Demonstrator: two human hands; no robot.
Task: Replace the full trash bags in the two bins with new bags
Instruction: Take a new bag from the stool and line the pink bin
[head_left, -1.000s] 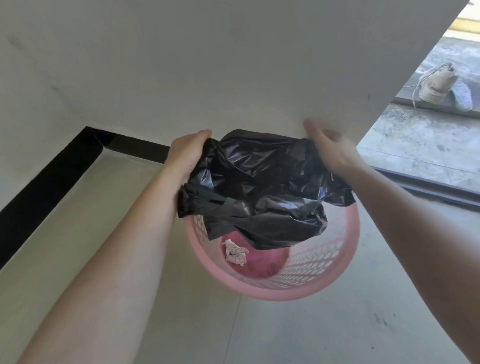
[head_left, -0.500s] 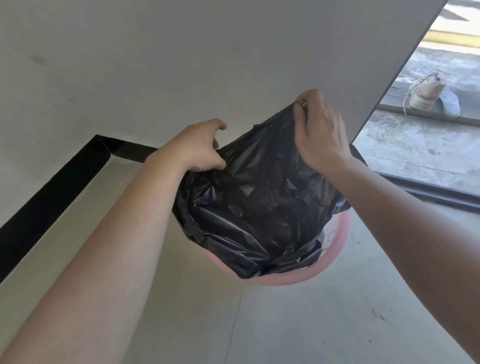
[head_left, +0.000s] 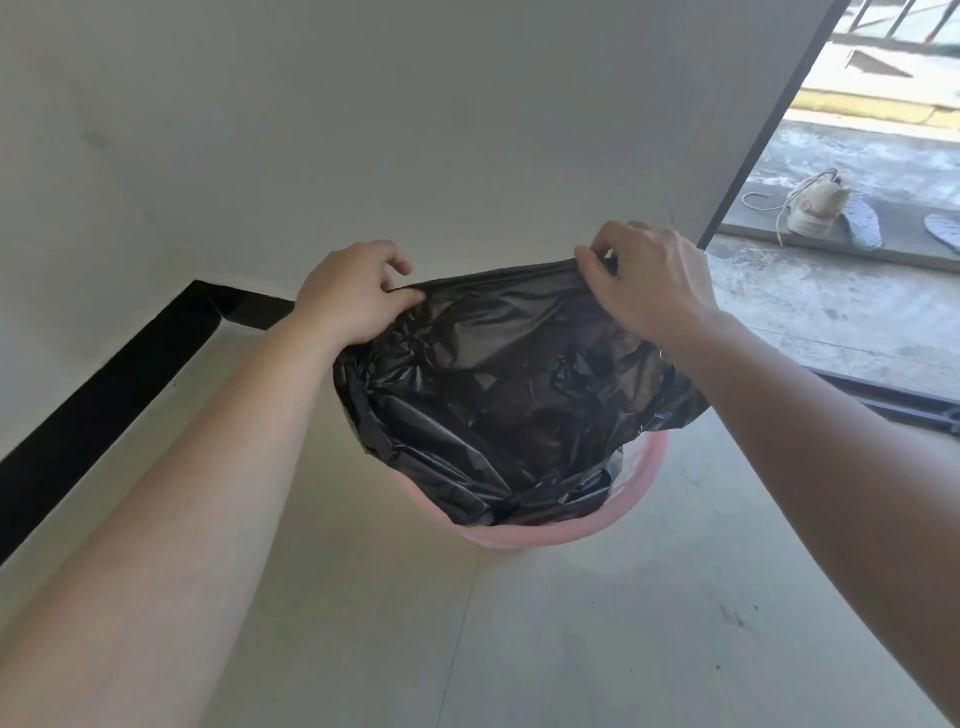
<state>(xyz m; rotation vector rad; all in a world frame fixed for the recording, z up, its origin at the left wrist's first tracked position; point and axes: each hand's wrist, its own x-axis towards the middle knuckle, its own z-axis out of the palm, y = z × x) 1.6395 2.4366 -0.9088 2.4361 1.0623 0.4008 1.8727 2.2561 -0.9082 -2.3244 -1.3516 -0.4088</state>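
We can't read any text, label, brand or number anywhere here, not on the black bag (head_left: 519, 395), the pink bin (head_left: 540, 538) or the shoe (head_left: 813, 208) by the doorway.
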